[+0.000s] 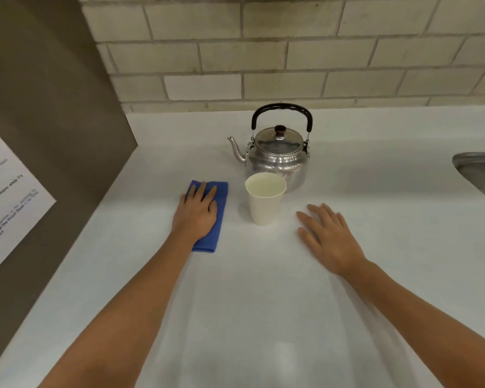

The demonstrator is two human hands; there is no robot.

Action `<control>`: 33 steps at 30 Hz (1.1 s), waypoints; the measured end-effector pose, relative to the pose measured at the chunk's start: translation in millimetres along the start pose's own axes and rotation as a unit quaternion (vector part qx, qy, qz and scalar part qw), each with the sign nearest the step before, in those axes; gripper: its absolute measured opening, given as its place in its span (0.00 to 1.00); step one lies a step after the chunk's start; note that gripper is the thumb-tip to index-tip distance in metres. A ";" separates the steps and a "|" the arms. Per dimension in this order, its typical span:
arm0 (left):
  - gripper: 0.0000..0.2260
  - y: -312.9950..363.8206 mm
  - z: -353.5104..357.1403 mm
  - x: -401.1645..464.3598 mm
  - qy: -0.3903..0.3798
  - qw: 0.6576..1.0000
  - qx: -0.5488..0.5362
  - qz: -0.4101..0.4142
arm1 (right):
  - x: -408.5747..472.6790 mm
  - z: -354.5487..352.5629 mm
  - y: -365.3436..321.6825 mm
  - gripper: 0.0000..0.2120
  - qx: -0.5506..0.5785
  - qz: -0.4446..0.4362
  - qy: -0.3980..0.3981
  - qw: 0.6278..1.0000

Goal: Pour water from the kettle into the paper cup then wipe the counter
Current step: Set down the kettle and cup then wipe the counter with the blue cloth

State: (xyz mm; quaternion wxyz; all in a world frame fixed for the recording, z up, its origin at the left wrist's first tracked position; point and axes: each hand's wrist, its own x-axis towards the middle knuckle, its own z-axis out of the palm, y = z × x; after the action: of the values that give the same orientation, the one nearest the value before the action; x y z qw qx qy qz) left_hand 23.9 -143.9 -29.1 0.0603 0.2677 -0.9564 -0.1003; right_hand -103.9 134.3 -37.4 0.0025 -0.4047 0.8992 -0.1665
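Observation:
A steel kettle (277,161) with a black handle stands upright on the white counter (263,303), its spout pointing left. Just in front of it stands a white paper cup (265,203), upright, with pale liquid visible inside. To the cup's left lies a folded blue cloth (220,197). My left hand (198,212) rests flat on that cloth, fingers spread, covering most of it. My right hand (326,236) lies flat on the bare counter to the right of the cup, fingers apart, holding nothing.
A brick wall (291,51) runs along the back of the counter. A brown panel (45,121) with a printed paper sheet (6,197) closes off the left side. The corner of a steel sink (482,172) shows at the right edge.

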 end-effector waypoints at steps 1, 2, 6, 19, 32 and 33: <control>0.22 -10.3 -2.0 -18.4 0.000 1.000 -0.013 0.005 | -0.5 -1.3 -0.9 0.21 0.005 0.002 0.000 1.000; 0.22 -23.2 -4.3 -35.9 0.002 1.000 -0.025 0.000 | -0.8 -2.4 -1.6 0.20 0.013 0.004 0.002 1.000; 0.23 -49.3 -15.9 -83.7 0.009 0.995 -0.024 -0.099 | -4.4 -5.5 -3.7 0.21 0.044 0.012 0.036 0.998; 0.25 131.1 22.7 -160.0 -0.006 0.998 -0.052 -0.028 | -32.1 -29.3 6.4 0.22 0.062 0.050 0.065 0.995; 0.27 285.2 54.0 -156.1 -0.015 0.998 -0.047 -0.028 | -50.6 -66.6 114.2 0.22 -0.023 0.128 -0.016 0.991; 0.28 286.2 54.4 -156.1 -0.024 0.998 -0.052 -0.019 | -50.2 -68.8 119.2 0.22 -0.021 0.122 -0.013 0.992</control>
State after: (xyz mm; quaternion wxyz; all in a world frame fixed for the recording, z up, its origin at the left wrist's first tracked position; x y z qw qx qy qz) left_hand 4.2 186.0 -27.5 0.0493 0.2799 -0.9457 -0.1577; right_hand -166.4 264.9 -14.9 0.0260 -0.2943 0.9449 -0.1412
